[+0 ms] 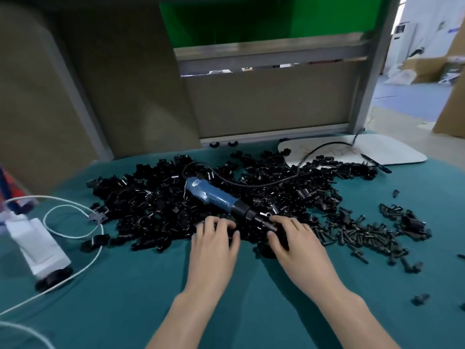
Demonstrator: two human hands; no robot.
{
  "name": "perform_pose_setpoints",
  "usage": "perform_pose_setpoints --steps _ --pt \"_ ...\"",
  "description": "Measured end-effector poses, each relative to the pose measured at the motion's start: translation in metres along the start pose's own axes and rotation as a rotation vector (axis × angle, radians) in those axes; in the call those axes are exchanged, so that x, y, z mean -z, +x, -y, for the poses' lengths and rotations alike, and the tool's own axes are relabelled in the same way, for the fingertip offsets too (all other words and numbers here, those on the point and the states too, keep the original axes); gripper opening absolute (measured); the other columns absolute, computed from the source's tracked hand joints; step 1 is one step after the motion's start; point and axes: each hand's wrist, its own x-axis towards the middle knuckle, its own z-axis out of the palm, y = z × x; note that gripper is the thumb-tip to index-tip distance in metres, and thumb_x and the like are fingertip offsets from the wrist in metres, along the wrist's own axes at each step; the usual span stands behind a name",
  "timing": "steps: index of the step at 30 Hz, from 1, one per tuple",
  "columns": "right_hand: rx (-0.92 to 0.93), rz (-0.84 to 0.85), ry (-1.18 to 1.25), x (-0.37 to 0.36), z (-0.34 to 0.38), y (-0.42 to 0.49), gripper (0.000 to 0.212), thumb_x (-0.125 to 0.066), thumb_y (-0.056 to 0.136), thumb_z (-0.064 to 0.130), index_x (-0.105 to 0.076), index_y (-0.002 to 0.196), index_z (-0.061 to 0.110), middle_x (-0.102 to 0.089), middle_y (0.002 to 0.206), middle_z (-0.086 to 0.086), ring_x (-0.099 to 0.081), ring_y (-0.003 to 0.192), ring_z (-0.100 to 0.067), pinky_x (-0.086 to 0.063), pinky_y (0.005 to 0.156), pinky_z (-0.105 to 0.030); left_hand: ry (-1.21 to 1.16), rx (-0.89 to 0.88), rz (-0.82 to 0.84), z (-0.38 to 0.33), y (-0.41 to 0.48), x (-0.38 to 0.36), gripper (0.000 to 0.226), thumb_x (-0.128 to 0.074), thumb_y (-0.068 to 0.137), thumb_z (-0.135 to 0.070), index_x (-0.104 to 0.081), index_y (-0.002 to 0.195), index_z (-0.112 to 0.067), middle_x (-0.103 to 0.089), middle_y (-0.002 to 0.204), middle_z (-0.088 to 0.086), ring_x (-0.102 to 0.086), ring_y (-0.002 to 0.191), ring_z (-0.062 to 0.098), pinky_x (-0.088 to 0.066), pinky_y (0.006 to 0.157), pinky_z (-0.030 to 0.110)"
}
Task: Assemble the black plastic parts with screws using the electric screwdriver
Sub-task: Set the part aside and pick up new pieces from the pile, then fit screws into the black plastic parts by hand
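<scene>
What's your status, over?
Left hand, right hand on heap of black plastic parts; grip unclear. Blue electric screwdriver lies atop heap, nose at right hand. Black cord trails behind.

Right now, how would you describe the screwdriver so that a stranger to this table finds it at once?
On the teal cloth, a wide heap of black parts lies across the middle. The screwdriver lies on that heap, dark tip toward the right hand. It is the only blue thing there, with a black cord at its rear.
</scene>
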Motion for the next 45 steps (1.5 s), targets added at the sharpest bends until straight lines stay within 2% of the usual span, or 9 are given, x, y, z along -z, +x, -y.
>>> perform_pose_setpoints --steps 6,11,14,17,23,28,33,36,45 --pt "0.031 -0.035 0.057 0.004 0.004 -0.004 0.042 -0.046 0.107 0.036 -0.043 0.149 0.031 -0.051 0.14 0.015 -0.043 0.127 -0.01 -0.037 0.103 -0.027 -0.284 0.117 -0.058 0.001 -0.001 0.008 0.013 -0.047 0.105 -0.023 -0.047 0.112 -0.033 -0.048 0.11 -0.018 -0.047 0.108 0.005 -0.042 0.089 0.022" --pt "0.154 -0.175 0.093 0.008 0.016 -0.013 0.042 -0.053 0.102 0.018 -0.051 0.144 0.023 -0.054 0.13 0.015 -0.041 0.124 -0.006 -0.033 0.104 -0.023 -0.685 0.246 -0.262 0.016 -0.009 0.033 0.037 -0.046 0.104 -0.032 -0.036 0.135 -0.05 -0.05 0.122 -0.025 -0.051 0.11 -0.01 -0.042 0.085 0.015" --pt "0.253 -0.178 0.097 0.002 0.028 -0.021 0.043 -0.053 0.1 0.016 -0.054 0.142 0.021 -0.051 0.129 0.018 -0.042 0.125 -0.003 -0.038 0.105 -0.026 -0.663 0.331 -0.5 0.052 -0.011 0.055 0.039 -0.047 0.105 -0.026 -0.039 0.143 -0.035 -0.055 0.132 -0.002 -0.055 0.117 0.014 -0.046 0.097 0.032" --pt "0.326 -0.093 0.052 -0.014 0.046 -0.02 0.044 -0.053 0.102 0.018 -0.051 0.146 0.022 -0.053 0.137 0.014 -0.039 0.132 -0.002 -0.031 0.111 -0.019 -0.733 0.493 -0.557 0.085 -0.016 0.069 0.034 -0.047 0.106 -0.018 -0.046 0.138 -0.029 -0.06 0.117 0.009 -0.061 0.098 0.023 -0.046 0.087 0.033" --pt "0.369 0.003 0.0 -0.067 0.11 0.015 0.054 -0.044 0.107 0.03 -0.032 0.159 0.021 -0.039 0.159 0.003 -0.029 0.148 -0.012 -0.02 0.123 -0.025 -0.972 0.702 -0.629 0.101 -0.008 0.072 0.029 -0.04 0.107 -0.008 -0.059 0.121 -0.025 -0.061 0.091 -0.002 -0.06 0.056 -0.007 -0.052 0.079 0.032" --pt "0.323 0.105 -0.139 -0.107 0.149 0.05 0.062 -0.029 0.108 0.052 -0.014 0.164 0.03 0.0 0.173 -0.004 0.002 0.159 -0.026 0.002 0.127 -0.044 -1.038 0.745 -0.703 0.11 -0.001 0.069 0.036 -0.037 0.106 -0.005 -0.062 0.119 -0.028 -0.063 0.107 0.002 -0.067 0.07 0.007 -0.049 0.07 0.02" --pt "0.312 0.181 -0.066 -0.107 0.144 0.05 0.041 -0.034 0.105 0.055 -0.059 0.129 0.033 -0.007 0.171 0.002 -0.026 0.15 -0.027 -0.016 0.125 -0.043 -1.035 0.784 -0.751 0.111 0.009 0.065 0.036 -0.036 0.104 -0.006 -0.062 0.117 -0.028 -0.062 0.104 -0.016 -0.067 0.083 0.018 -0.048 0.068 0.017" --pt "0.338 0.171 -0.046 -0.103 0.144 0.044 0.033 -0.04 0.103 0.054 -0.062 0.114 0.031 -0.009 0.171 0.001 -0.027 0.148 -0.026 -0.012 0.127 -0.043 -1.017 0.777 -0.77 0.111 0.01 0.063 0.035 -0.037 0.104 -0.007 -0.062 0.116 -0.029 -0.059 0.1 -0.022 -0.067 0.086 0.021 -0.046 0.072 0.023" --pt "0.521 0.121 -0.175 -0.109 0.164 0.034 0.059 -0.037 0.101 0.06 -0.043 0.152 0.031 -0.004 0.173 -0.005 0.005 0.159 -0.025 0.015 0.124 -0.042 -1.174 0.861 -0.964 0.112 0.01 0.069 0.037 -0.035 0.102 -0.004 -0.062 0.106 -0.03 -0.062 0.108 -0.004 -0.067 0.083 0.006 -0.052 0.074 0.021"
